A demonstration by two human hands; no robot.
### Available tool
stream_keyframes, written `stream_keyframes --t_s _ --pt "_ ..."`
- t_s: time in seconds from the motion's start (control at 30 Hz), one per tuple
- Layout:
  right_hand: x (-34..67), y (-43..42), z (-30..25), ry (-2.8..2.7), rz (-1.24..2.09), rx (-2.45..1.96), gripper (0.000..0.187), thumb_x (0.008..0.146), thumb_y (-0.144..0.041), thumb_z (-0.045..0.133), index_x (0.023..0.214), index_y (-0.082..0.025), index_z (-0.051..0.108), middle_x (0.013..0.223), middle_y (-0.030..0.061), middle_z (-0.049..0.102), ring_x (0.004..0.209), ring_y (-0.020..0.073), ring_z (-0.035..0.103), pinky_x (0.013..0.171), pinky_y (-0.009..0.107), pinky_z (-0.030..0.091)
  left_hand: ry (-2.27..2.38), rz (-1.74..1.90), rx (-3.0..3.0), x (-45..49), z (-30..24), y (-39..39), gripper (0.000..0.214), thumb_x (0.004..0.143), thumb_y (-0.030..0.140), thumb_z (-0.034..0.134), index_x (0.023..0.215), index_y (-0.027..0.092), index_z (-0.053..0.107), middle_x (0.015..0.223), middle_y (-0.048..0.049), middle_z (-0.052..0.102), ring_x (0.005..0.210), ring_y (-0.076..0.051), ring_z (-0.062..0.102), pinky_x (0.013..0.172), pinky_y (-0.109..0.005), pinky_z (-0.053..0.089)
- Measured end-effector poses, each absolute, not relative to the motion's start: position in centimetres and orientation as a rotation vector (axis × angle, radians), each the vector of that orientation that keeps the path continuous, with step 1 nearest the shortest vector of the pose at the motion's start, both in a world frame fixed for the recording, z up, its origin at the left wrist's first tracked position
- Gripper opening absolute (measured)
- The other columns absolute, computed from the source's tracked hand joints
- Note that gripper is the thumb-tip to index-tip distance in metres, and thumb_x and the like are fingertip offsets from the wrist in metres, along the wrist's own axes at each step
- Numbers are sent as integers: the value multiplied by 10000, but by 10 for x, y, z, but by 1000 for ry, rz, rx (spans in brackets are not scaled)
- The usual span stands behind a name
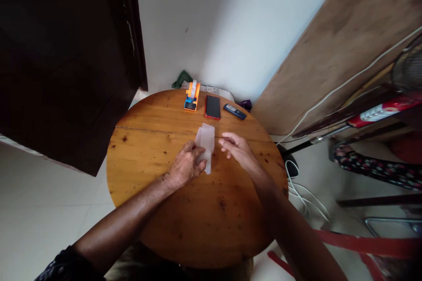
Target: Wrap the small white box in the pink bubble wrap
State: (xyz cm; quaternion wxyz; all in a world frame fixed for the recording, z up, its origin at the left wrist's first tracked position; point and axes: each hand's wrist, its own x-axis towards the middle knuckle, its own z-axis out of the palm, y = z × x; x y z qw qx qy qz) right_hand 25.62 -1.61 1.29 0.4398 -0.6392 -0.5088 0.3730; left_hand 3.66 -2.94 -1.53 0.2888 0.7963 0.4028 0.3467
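Note:
A thin, whitish, translucent folded sheet [207,138], perhaps plastic, is near the middle of the round wooden table. My left hand [186,164] grips its near left side, with fingers bent over it and the thumb close below. To the right of the sheet, my right hand [238,148] hovers over the wood, touching nothing. Its fingers are loosely bent and apart, with nothing visible between them. Beyond the hands are an orange and blue tape dispenser [191,99] and a phone with a red edge [212,107].
A dark blue keypad phone [234,111] lies at the far right of the wooden table [148,158]. Behind it stands a white wall. White cables [296,193] trail on the floor to the right, where another person's leg in patterned cloth [379,171] shows. A dark door [66,52] is at left.

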Motion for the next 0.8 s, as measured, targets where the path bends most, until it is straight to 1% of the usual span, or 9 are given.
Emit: stream_keyframes --t_s 0.07,0.17,0.33,0.43,0.5,0.6,0.67,0.73,0.8 --pt "254 -12 12 -1159 1053 -1620 315 700 -295 805 966 -188 675 818 59 718 598 160 649 363 215 437 1074 928 2141 36 -14 -29 247 842 233 634 1085 213 674 1055 -95 588 932 -214 609 886 -378 562" --pt "242 -5 9 -1110 1179 -1583 281 689 -274 802 921 -182 672 719 36 693 540 143 618 338 207 428 1048 936 2151 36 -14 -29 259 839 230 633 1091 195 680 1058 -102 592 948 -222 615 900 -392 564" --pt "224 10 5 -1191 1234 -1538 158 692 -296 749 739 -185 646 510 -43 564 400 85 468 311 185 323 1013 942 2149 36 -15 -28 267 835 205 626 1093 192 692 1039 -92 601 941 -213 623 892 -384 575" --pt "222 14 0 -1201 1200 -1520 169 674 -325 730 714 -190 634 504 -58 540 377 74 415 319 199 278 1043 932 2214 36 -14 -29 241 839 222 632 1067 194 706 1042 -93 604 956 -222 617 889 -387 573" --pt "222 14 -5 -1197 1153 -1503 190 676 -357 721 734 -200 632 522 -65 540 384 76 397 338 209 265 1080 936 2304 34 -11 -30 268 835 239 651 1092 200 713 1114 -109 614 1027 -256 599 924 -426 558" --pt "220 13 -12 -1204 1052 -1450 248 680 -419 734 749 -214 613 576 -59 569 467 97 456 429 219 346 1087 912 2451 32 -4 -34 399 852 233 642 1248 213 682 1364 -139 568 1147 -310 561 982 -508 520" --pt "219 12 -15 -1245 976 -1406 262 688 -437 732 759 -214 615 644 -43 613 564 122 523 525 237 416 1048 862 2518 31 1 -35 423 877 199 602 1295 217 667 1481 -139 513 1166 -318 560 980 -521 511" --pt "219 11 -15 -1298 900 -1388 234 709 -423 710 762 -211 628 689 -32 638 625 137 548 588 251 441 996 807 2555 31 3 -36 414 897 169 564 1295 215 668 1486 -123 535 1164 -317 566 972 -508 509" --pt "218 9 -13 -1330 837 -1393 202 721 -396 693 773 -206 652 703 -24 651 641 143 548 611 259 445 955 772 2555 30 3 -35 402 914 162 541 1295 200 662 1395 -115 620 1147 -307 574 971 -483 508"
